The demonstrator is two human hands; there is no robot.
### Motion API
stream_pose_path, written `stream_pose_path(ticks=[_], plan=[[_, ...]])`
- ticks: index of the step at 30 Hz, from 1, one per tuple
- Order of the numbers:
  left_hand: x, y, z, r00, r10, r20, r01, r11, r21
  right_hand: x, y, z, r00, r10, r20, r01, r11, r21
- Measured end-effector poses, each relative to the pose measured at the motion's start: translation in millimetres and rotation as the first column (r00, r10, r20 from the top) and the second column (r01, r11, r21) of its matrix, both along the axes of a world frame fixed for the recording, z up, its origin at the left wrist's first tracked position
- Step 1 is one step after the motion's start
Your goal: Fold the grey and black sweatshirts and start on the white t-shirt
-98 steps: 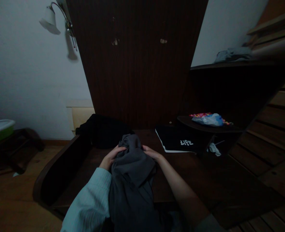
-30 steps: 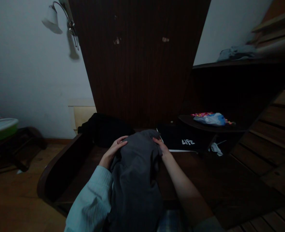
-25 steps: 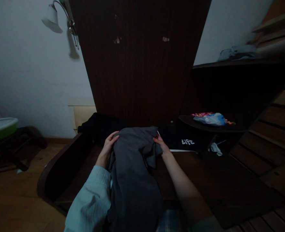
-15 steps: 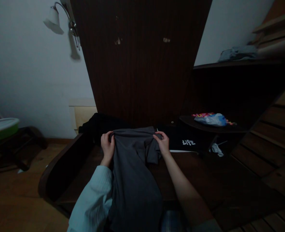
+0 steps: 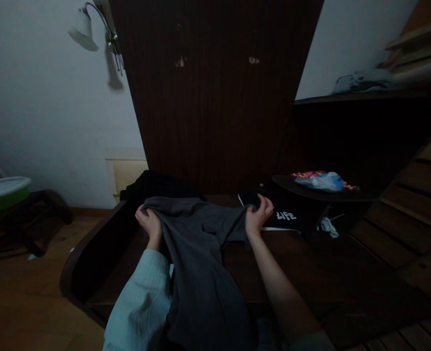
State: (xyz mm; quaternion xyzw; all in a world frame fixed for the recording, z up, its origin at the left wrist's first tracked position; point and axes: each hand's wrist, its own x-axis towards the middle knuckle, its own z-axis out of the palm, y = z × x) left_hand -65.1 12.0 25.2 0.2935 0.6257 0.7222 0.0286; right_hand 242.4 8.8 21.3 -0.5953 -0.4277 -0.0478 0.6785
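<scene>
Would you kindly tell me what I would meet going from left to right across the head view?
Green-and-white basin, wall lamp, left hand, dark gray garment, right hand, plastic bag.

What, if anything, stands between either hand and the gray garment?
Nothing visible: the left hand and the right hand both grip the gray garment directly, its far part stretched between them.
</scene>
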Motion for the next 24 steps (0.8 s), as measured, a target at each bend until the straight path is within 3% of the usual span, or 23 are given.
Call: stream_pose_path(ticks=[3,5,7,8,10,11,14,16,18,20,24], plan=[[8.7,4.2,0.1,0.963,-0.252,0.096,0.258,0.965,-0.055,-16.4,-2.9,-3.4,0.963,0.239,0.126,-0.237,0.971,-0.033],[17.1,5.2,0.0,0.882,-0.445,0.156,0.457,0.888,-0.051,-27.6,-2.1,-10.1,0.865,0.486,0.122,-0.471,0.872,-0.133],[25.4,4.6,-1.1,0.777,-0.604,0.177,0.620,0.784,-0.044,-35.6,1.2,-19.6,0.761,0.648,0.036,-0.624,0.746,-0.234],[28.9,3.8,-1.8,0.726,-0.666,0.173,0.681,0.731,-0.047,-37.7,3.5,-24.6,0.729,0.685,-0.023,-0.665,0.699,-0.263],[34.4,1.5,-3.0,0.664,-0.736,0.130,0.747,0.660,-0.077,-38.3,8.5,-33.8,0.704,0.698,-0.130,-0.701,0.655,-0.283],[36.3,0.3,-3.3,0.665,-0.742,0.084,0.746,0.656,-0.110,-37.2,10.7,-37.2,0.703,0.692,-0.165,-0.705,0.648,-0.287],[39.4,-3.3,-2.9,0.735,-0.670,-0.104,0.629,0.731,-0.266,-33.1,14.4,-41.6,0.714,0.670,-0.206,-0.697,0.648,-0.308],[40.3,-4.8,-2.5,0.738,-0.647,-0.193,0.557,0.745,-0.368,-32.7,13.7,-39.9,0.750,0.632,-0.193,-0.653,0.661,-0.370],[40.7,-5.4,-2.7,0.715,-0.660,-0.229,0.526,0.724,-0.445,-35.3,10.7,-35.4,0.812,0.570,-0.128,-0.547,0.665,-0.509],[40.8,-5.6,-3.2,0.699,-0.673,-0.241,0.492,0.697,-0.522,-39.7,6.3,-29.4,0.845,0.535,-0.003,-0.399,0.626,-0.670],[41.5,-7.2,-3.0,0.641,-0.734,-0.227,0.429,0.587,-0.686,-46.4,-2.6,-16.7,0.779,0.575,0.252,-0.121,0.532,-0.838]])
